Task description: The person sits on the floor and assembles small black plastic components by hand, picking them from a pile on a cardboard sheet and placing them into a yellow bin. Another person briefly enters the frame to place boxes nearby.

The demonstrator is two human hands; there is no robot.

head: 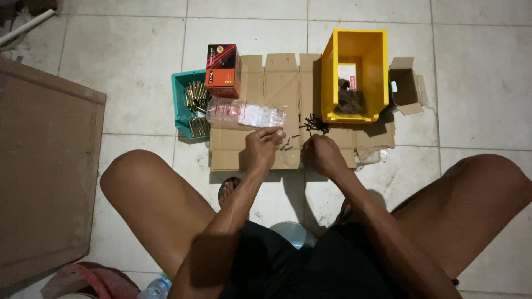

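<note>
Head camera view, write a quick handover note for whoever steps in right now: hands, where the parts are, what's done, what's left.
Left hand: fingers pinched over the flattened cardboard, beside the clear plastic bag; what it grips is too small to tell.
Right hand: curled on the cardboard next to the loose dark screws.
Yellow bin: holds more dark screws.
Teal tray: brass-coloured parts, red box above.
Done: a small pile of screws lies out.
Left: the bag looks nearly empty.

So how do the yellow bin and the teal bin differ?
The yellow bin is larger and deeper; the teal bin is small and shallow. The yellow bin sits on the flattened cardboard; the teal bin sits on floor tiles beside it. Yellow holds dark screws, teal brass-coloured pieces. Both are open-topped.
</note>
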